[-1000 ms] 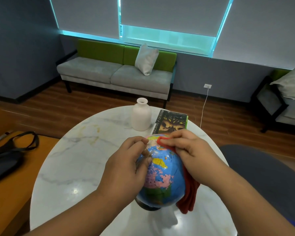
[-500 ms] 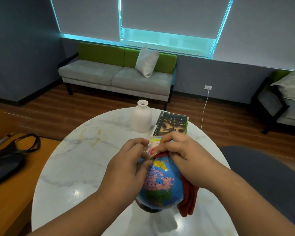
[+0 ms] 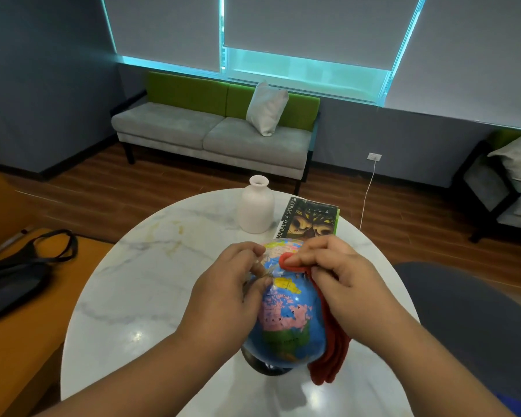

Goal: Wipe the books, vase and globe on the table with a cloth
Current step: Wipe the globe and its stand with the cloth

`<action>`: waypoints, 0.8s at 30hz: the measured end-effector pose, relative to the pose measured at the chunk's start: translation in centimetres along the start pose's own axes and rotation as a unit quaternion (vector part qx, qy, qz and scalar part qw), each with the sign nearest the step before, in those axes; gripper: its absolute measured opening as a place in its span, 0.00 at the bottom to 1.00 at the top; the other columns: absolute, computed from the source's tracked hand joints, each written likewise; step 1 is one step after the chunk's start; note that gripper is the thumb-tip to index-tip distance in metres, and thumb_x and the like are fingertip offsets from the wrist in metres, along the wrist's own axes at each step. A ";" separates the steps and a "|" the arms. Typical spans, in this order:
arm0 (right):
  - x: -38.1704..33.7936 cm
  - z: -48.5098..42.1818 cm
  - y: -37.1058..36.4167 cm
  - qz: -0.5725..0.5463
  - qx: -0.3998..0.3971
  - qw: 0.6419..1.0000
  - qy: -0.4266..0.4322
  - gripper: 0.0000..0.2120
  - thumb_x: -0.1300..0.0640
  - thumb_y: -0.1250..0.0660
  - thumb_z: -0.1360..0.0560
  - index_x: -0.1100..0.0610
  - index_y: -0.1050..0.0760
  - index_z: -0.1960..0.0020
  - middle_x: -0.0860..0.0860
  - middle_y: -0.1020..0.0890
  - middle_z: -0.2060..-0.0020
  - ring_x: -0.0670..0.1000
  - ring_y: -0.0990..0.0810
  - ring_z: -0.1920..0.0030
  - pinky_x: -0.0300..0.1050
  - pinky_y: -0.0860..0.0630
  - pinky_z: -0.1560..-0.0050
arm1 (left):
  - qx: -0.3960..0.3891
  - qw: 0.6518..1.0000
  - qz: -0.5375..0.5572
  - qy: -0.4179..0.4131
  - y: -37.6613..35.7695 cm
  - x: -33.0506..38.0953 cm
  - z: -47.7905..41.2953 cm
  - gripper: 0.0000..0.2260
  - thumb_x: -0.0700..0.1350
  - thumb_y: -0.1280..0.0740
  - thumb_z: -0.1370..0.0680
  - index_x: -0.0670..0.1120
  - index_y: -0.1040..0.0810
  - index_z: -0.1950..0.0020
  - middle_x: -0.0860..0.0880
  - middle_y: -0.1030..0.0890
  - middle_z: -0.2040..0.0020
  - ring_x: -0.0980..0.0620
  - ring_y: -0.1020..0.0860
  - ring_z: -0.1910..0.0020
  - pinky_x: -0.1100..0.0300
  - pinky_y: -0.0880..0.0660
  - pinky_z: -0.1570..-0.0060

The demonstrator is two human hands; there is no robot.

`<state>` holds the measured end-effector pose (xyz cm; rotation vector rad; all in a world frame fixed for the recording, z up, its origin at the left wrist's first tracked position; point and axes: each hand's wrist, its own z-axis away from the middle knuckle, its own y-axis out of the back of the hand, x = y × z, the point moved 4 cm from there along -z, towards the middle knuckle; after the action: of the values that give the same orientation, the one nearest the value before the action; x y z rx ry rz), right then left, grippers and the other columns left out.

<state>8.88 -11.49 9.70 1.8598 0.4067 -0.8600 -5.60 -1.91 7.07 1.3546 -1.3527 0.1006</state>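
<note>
On the near side of the marble table point(image 3: 139, 281), the left hand point(image 3: 226, 296) grips the globe point(image 3: 286, 320) while the right hand point(image 3: 343, 281) pinches a red cloth point(image 3: 328, 350) against its top, both hiding the near end of the books point(image 3: 310, 221) beside the white vase point(image 3: 255, 209) beyond.

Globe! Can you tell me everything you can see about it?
The globe is a small shiny ball, mostly blue sea with pink, yellow and green lands. It stands on a dark round base on the white marble table. The left hand grips its upper left side. The right hand holds a red cloth against its top; the rest hangs down its right side.
</note>
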 end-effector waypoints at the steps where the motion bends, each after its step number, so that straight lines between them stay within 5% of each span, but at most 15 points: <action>1: -0.2 0.3 -0.4 0.043 -0.009 0.999 0.029 0.18 0.61 0.42 0.24 0.45 0.17 0.49 0.35 0.27 0.47 0.38 0.29 0.42 0.28 0.33 0.43 | 0.003 1.000 -0.002 -0.003 0.0 0.0 0.0 0.02 0.45 0.31 0.24 0.49 0.24 0.54 0.63 0.26 0.42 0.65 0.28 0.46 0.69 0.26 0.49; 4: 0.2 0.6 -0.9 0.150 -0.015 0.986 0.067 0.20 0.53 0.47 0.26 0.42 0.20 0.43 0.37 0.28 0.44 0.42 0.33 0.42 0.29 0.38 0.43 | 0.004 1.000 0.004 0.000 -0.2 -0.1 -0.1 0.02 0.45 0.32 0.24 0.49 0.24 0.54 0.62 0.25 0.42 0.64 0.27 0.45 0.66 0.25 0.48; 8: 0.5 1.0 -0.6 0.096 0.052 0.992 0.064 0.20 0.60 0.44 0.27 0.45 0.19 0.44 0.39 0.26 0.44 0.44 0.29 0.42 0.33 0.32 0.42 | 0.003 1.000 0.003 0.002 -0.3 0.0 -0.1 0.03 0.45 0.32 0.24 0.50 0.24 0.55 0.62 0.25 0.42 0.64 0.27 0.46 0.67 0.25 0.48; 12: 0.4 1.6 -1.6 0.170 0.045 0.977 0.124 0.22 0.60 0.44 0.29 0.44 0.21 0.43 0.40 0.27 0.43 0.47 0.32 0.46 0.38 0.31 0.46 | 0.003 1.000 0.008 -0.002 -0.2 -0.1 -0.2 0.02 0.44 0.31 0.24 0.49 0.24 0.54 0.63 0.25 0.43 0.64 0.27 0.46 0.66 0.25 0.49; 17: 0.1 1.4 -1.0 0.114 0.076 0.987 0.082 0.20 0.57 0.46 0.26 0.46 0.21 0.42 0.38 0.26 0.44 0.42 0.31 0.43 0.26 0.35 0.43 | 0.005 1.000 0.004 0.007 -0.3 -0.1 -0.2 0.02 0.45 0.32 0.24 0.49 0.23 0.52 0.63 0.25 0.44 0.63 0.26 0.46 0.65 0.24 0.48; 24: 0.8 1.2 -0.9 0.164 0.054 0.981 0.089 0.21 0.54 0.47 0.26 0.47 0.20 0.40 0.42 0.23 0.45 0.43 0.31 0.45 0.33 0.32 0.45 | 0.009 1.000 0.011 0.001 -0.3 -0.2 -0.2 0.02 0.44 0.31 0.24 0.49 0.23 0.53 0.64 0.25 0.45 0.64 0.27 0.46 0.61 0.23 0.48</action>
<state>8.39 -12.25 8.21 2.0413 0.1556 -0.5018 -5.38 -1.75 6.79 1.3546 -1.3688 0.1288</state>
